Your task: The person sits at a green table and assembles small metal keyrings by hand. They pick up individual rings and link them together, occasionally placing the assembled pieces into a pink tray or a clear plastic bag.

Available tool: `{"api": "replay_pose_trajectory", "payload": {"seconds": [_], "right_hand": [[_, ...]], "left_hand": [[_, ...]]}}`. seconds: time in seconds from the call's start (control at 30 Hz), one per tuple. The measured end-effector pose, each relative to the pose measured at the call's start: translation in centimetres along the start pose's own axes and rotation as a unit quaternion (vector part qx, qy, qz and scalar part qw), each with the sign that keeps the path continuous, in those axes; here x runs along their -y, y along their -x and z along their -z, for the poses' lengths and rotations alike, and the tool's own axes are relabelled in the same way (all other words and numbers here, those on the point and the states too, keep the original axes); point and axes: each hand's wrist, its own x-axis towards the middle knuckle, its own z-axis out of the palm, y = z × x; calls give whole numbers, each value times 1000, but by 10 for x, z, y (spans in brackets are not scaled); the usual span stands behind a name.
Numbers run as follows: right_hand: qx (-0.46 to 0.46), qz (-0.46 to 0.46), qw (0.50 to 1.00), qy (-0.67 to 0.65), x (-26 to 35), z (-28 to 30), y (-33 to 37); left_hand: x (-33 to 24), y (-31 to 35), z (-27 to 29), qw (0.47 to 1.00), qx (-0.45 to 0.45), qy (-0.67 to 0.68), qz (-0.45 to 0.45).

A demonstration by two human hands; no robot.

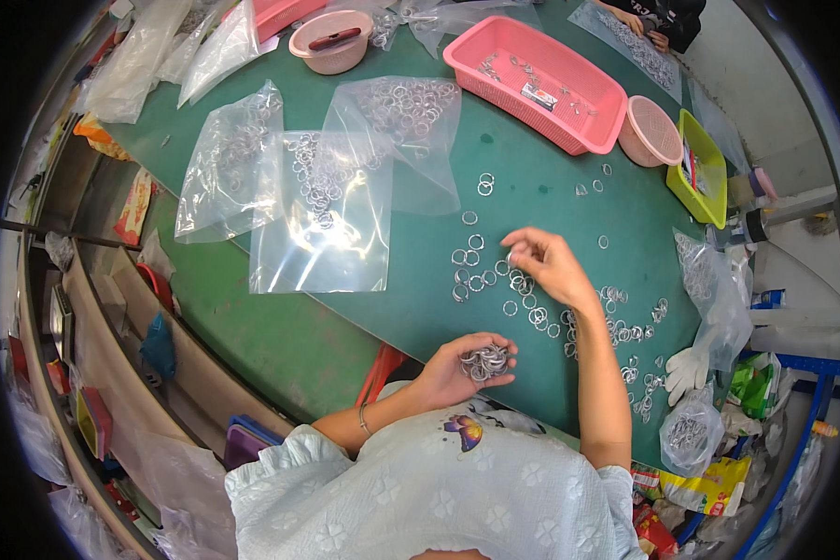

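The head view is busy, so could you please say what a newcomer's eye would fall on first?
The large pink basket, toward the far side of the green table, right of centre, probably draws the eye first. Next come the silvery rings heaped in the left hand, lower centre, and the right hand beside loose rings farther out.

The left hand's grip [446, 362] cups a pile of metal rings [483, 362] near the edge of the green desk [551, 205], while the right hand's grip [546, 266], fingers bent, is at the loose rings [529, 301] scattered there. Farther off lie clear plastic bags [322, 257] with more rings [411, 107] showing through, a long pink basket [509, 105] holding a few small pieces [523, 69], a round pink bowl [331, 61] with a dark red thing [334, 39] in it, and a lime-green basket [705, 207].
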Motion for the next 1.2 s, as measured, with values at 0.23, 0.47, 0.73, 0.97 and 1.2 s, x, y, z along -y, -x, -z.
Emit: {"api": "replay_pose_trajectory", "payload": {"seconds": [0.23,0.47,0.73,0.97,1.2], "right_hand": [[64,138,962,227,17,-44,10],[37,197,923,328,31,-46,9],[126,93,972,174,19,-58,18],[36,141,939,312,24,-73,31],[-68,119,937,322,12,-66,37]], "left_hand": [[9,4,8,996,13,-45,82],[10,7,11,991,4,-93,91],[11,9,6,983,17,-141,119],[10,13,5,984,6,-124,131],[9,11,1,988,-28,-103,115]]}}
